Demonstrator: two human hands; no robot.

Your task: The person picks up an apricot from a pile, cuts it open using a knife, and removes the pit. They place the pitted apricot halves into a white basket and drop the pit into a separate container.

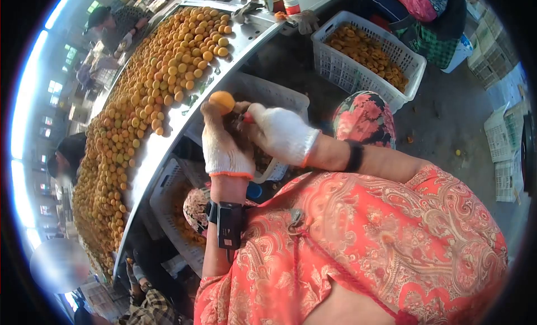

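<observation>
My left hand (225, 148), in a white fingerless-looking glove with an orange cuff, is closed around a whole orange apricot (222, 102) held up near the table's edge. Close beside it, my right hand (285, 136), gloved the same way, is bent with its fingers pinched together. A small red spot shows at those fingers, but what they hold is too small to name. Beneath both hands stands a grey-white plastic crate (291, 95), its contents mostly hidden by the hands. The large pile of apricots (162, 73) lies on the metal table to the left.
The metal table's edge (187, 109) curves past my hands. A white crate (411, 73) of split apricots stands at upper right; another crate (162, 199) sits at lower left. Grey gloves (305, 21) and a red-and-white can (292, 5) lie at the far end. Other people work around the table.
</observation>
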